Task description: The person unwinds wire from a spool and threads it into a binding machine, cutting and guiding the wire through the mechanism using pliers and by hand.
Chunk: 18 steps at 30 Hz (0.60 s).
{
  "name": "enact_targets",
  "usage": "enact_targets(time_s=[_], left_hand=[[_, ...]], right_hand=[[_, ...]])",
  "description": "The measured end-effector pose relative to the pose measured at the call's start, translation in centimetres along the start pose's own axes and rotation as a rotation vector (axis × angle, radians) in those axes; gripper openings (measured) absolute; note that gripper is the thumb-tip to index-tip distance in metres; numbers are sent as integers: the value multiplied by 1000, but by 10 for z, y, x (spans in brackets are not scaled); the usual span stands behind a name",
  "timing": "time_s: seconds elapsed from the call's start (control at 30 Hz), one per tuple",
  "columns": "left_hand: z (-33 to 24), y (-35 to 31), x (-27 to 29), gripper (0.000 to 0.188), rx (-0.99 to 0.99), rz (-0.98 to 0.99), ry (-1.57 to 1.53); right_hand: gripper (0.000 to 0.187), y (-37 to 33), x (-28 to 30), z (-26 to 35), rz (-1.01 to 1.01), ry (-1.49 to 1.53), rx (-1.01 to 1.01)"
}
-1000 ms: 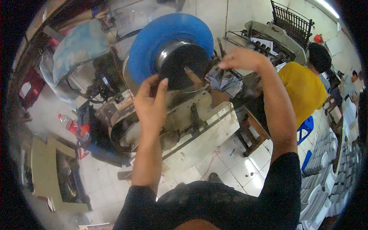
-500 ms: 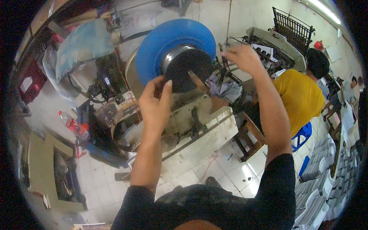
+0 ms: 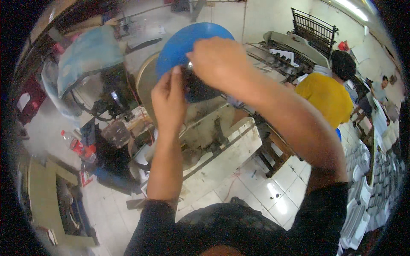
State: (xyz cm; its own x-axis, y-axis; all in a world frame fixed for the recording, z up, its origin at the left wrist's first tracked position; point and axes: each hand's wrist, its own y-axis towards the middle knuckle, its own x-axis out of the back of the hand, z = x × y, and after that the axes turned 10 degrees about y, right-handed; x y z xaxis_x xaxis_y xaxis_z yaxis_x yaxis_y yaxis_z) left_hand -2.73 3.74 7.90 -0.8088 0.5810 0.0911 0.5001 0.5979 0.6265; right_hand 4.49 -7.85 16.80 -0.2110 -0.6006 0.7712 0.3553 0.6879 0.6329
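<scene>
In front of me a big blue round dish-shaped piece [image 3: 173,49] stands tilted, with a dark round disc [image 3: 200,89] against its face. My left hand [image 3: 168,100] is at the disc's left side, thumb and fingers pinched together. What they pinch is too small to make out. Across the front of the blue piece reaches my right hand [image 3: 220,62], blurred, with its fingers curled in close to my left fingertips. A small shiny spot shows between the two hands. The right hand hides most of the disc, and whatever its fingers hold is hidden.
Below stands a stained pale machine body [image 3: 222,158]. A light blue cloth [image 3: 92,55] drapes over equipment at the left, above a red-labelled bottle [image 3: 77,145]. A person in a yellow shirt [image 3: 326,96] sits at the right, near grey stacks [image 3: 358,205]. Another machine [image 3: 294,42] stands behind.
My right hand has swung left from beyond the disc to its front, beside my left fingertips. My left fingers have drawn together, and the view has shifted slightly.
</scene>
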Motion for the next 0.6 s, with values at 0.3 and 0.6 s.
enact_targets(time_s=[0.3, 0.6], left_hand=[[9, 7, 10, 34, 49, 122, -134], [21, 6, 8, 27, -257, 52, 446]], right_hand=[[16, -64, -64, 37, 6, -101, 136], [30, -136, -152, 24, -36, 268, 30]])
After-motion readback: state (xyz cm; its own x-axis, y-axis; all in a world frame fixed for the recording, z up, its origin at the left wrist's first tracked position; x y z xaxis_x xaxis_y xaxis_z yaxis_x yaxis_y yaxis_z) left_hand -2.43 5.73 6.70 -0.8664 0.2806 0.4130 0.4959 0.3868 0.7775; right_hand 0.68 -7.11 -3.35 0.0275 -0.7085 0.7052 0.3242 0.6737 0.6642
